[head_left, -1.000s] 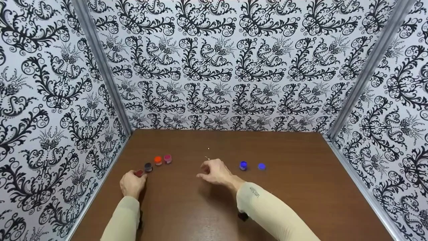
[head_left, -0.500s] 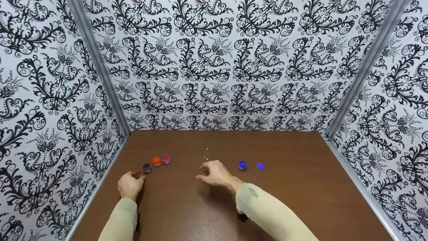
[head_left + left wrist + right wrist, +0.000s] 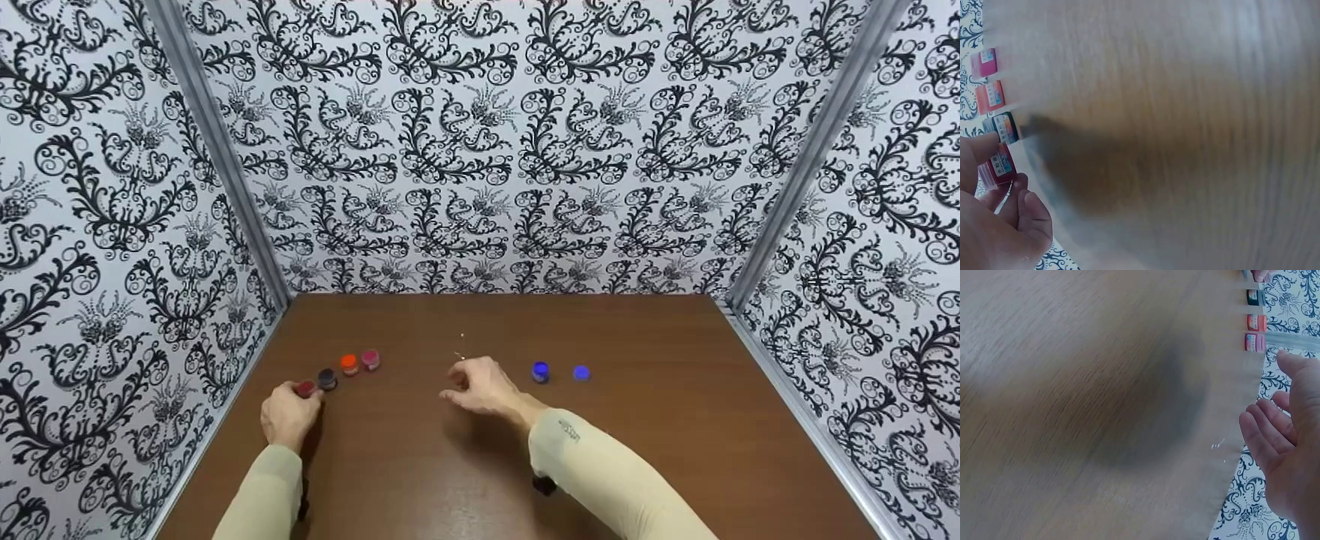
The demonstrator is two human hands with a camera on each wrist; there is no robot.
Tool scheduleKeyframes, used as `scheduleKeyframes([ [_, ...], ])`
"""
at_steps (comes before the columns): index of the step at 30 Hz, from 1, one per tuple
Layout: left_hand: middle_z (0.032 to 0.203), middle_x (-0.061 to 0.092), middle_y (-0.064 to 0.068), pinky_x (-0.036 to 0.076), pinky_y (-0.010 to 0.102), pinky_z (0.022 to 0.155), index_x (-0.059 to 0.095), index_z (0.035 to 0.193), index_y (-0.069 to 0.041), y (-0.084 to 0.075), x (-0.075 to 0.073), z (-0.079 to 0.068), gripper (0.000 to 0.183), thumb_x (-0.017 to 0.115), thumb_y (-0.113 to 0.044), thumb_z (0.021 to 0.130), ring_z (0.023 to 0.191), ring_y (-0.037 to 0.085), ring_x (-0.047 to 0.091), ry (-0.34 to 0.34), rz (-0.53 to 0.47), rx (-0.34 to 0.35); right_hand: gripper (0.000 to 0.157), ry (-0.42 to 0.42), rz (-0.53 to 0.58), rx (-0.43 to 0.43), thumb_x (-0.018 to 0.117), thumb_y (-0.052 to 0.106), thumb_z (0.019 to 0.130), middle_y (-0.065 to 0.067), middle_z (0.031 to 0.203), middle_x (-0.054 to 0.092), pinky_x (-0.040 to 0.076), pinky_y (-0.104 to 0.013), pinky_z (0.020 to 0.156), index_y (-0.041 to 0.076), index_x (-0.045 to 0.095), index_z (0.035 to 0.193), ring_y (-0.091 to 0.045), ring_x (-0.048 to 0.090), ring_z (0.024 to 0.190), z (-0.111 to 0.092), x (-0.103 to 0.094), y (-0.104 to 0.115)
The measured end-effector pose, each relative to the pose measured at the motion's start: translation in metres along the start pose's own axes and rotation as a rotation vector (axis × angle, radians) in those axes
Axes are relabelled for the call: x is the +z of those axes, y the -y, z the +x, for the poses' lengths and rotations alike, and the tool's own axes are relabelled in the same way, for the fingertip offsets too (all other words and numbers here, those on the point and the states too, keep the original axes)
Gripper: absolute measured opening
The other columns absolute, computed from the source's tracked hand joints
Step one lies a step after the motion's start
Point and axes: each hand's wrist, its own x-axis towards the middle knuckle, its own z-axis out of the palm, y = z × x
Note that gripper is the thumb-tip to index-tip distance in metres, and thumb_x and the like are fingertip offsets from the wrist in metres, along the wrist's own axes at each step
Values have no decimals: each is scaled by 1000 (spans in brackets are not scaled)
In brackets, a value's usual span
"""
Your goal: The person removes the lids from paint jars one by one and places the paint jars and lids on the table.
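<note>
Sitting at the near left end of a slanting row of four, the red jar (image 3: 305, 388) is pinched by the left hand (image 3: 287, 411), thumb on one side, fingers on the other. Its squat body appears roughly upright; whether its base bears on the table (image 3: 390, 465) cannot be told. Just beside it, on the thumb's side, stands the black jar (image 3: 327, 379), contact unconfirmed; next come the orange jar (image 3: 349, 365) and the pink jar (image 3: 370, 360), the line running rightward and away from the person. Governing relation: the red jar lies within the left hand's grip and well apart, leftward, from the right hand (image 3: 484, 386), so the left is plainly nearer. Right hand noted above mid-table, fingers loosely bent, thumb apart from them, nothing held. Small white marks (image 3: 1217, 445) show on the table near its fingers. To the right of that hand stands the blue jar (image 3: 540, 372); near it, further right, lies a low blue disc (image 3: 581, 373), nature undetermined.
</note>
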Motion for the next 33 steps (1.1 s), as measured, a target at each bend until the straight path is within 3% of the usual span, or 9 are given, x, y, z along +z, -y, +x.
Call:
scheduleKeyframes([
  [8,132,75,36,51,70,110,72,132,7,-11,-3,0,53,77,-33,97,125,60,67,9,-35,5,35,-10,1,-2,86,36,96,-8,107,86,66,-37,90,9,83,118,-21,80,98,1,-4,2],
  [19,137,74,34,51,68,111,71,135,3,-24,3,-1,52,77,-35,100,129,56,66,37,-64,8,37,-10,29,13,86,34,98,-10,114,84,65,-33,94,8,81,123,-22,79,103,6,-12,20],
  [33,126,80,27,53,65,107,76,127,0,-55,13,-13,43,80,-32,99,123,51,73,38,-116,122,35,-109,20,8,87,34,95,-6,108,83,64,-33,90,11,84,120,-26,80,101,6,-13,21],
])
